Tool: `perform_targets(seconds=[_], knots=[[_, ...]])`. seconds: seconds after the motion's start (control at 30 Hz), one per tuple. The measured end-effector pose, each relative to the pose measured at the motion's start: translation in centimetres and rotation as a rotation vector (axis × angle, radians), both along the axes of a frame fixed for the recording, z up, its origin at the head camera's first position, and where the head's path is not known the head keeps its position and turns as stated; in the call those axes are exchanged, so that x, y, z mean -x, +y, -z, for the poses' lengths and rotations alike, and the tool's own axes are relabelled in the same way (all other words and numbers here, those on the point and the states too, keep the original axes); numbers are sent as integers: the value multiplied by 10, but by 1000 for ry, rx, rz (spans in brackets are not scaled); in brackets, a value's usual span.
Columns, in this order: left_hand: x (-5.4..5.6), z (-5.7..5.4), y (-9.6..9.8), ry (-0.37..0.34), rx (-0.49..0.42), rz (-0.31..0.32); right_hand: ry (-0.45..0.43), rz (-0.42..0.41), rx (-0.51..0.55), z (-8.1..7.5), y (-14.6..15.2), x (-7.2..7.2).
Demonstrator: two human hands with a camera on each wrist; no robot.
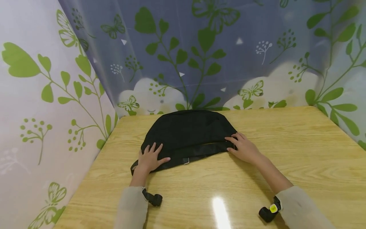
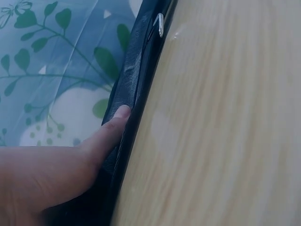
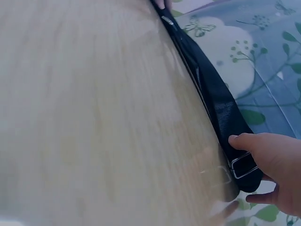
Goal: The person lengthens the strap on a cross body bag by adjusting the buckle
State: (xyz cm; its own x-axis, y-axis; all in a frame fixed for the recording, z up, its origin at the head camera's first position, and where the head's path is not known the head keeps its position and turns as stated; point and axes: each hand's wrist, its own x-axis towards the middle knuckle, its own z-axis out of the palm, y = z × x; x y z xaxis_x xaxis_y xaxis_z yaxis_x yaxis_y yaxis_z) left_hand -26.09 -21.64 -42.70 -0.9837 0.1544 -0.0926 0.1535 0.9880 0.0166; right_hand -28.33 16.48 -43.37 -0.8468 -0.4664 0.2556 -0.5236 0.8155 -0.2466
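A black half-moon fabric bag point(image 1: 188, 127) lies flat on the table, its curved edge facing the wall. A wide black strap point(image 3: 207, 80) runs along its near edge and carries metal buckles. My left hand point(image 1: 150, 160) rests on the bag's left part with fingers spread; in the left wrist view its thumb point(image 2: 113, 127) lies against the near edge. At the right corner my right hand point(image 1: 244, 148) pinches the strap end, thumb on top beside a metal buckle point(image 3: 244, 165); some of its fingers are hidden behind the strap.
The light wood table point(image 1: 286, 143) extends in front of the bag and to its right. A patterned curtain point(image 1: 177, 63) with green leaves and butterflies hangs right behind the table and along both sides. Each wrist wears a small black camera point(image 1: 154, 199).
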Motion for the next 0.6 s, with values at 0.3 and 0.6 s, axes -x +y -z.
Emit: perform_targets(seconds=[0.3,0.6], knots=[[17,13,17,-5,-30,12,67,36,72,10,20,-6],[20,6,36,-11,-19,13,99,81,97,17,36,-9]])
